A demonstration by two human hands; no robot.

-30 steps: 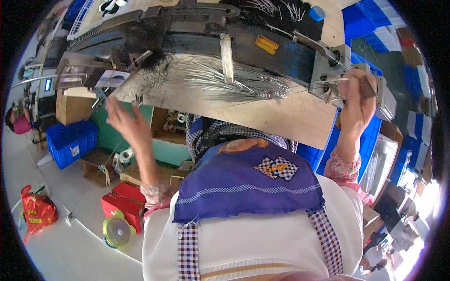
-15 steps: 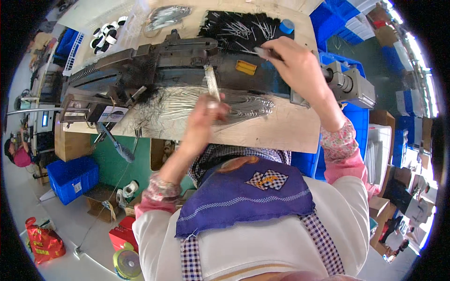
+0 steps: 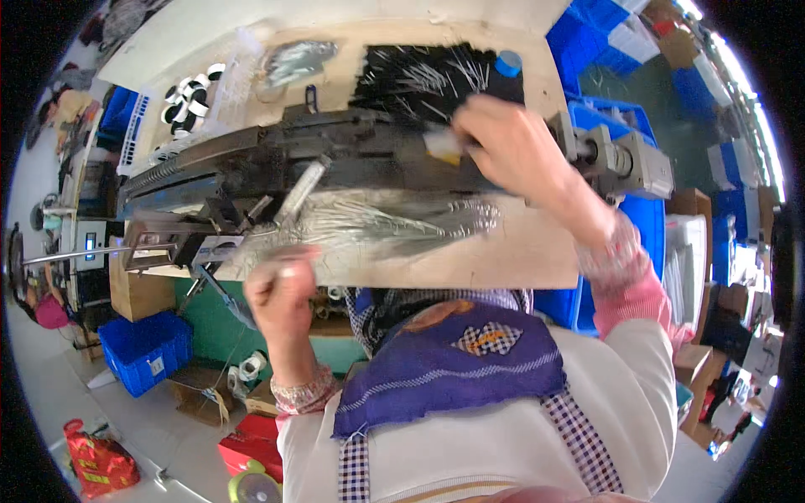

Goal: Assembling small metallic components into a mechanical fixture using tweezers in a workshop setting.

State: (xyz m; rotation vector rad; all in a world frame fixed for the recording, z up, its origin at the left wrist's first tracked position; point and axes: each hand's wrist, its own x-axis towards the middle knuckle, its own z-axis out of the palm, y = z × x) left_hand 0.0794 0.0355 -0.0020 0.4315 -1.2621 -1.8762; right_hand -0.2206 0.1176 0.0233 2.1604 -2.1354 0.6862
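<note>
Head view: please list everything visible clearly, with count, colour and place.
Table: one, pale wood, centre
Machine: one, grey, across table
Wires: many, silver, near side
Cloth: one, black, far side
Pins: many, silver, on cloth
Cap: one, blue, cloth's corner
Rolls: several, black-white, far left
Bins: several, blue, both sides
Cartons: several, brown, both sides
Bag: one, red, lower left
Fan: one, green, bottom left
Apron: one, purple, on person
Left hand: one, bare, near edge
Right hand: one, bare, above machine

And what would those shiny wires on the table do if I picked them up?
The wires look thin and metallic, so each is probably light and a bit springy. They lie loosely in a pile, so some might slip from a handful. Their right-hand ends seem curled, so they could snag on each other.
</note>
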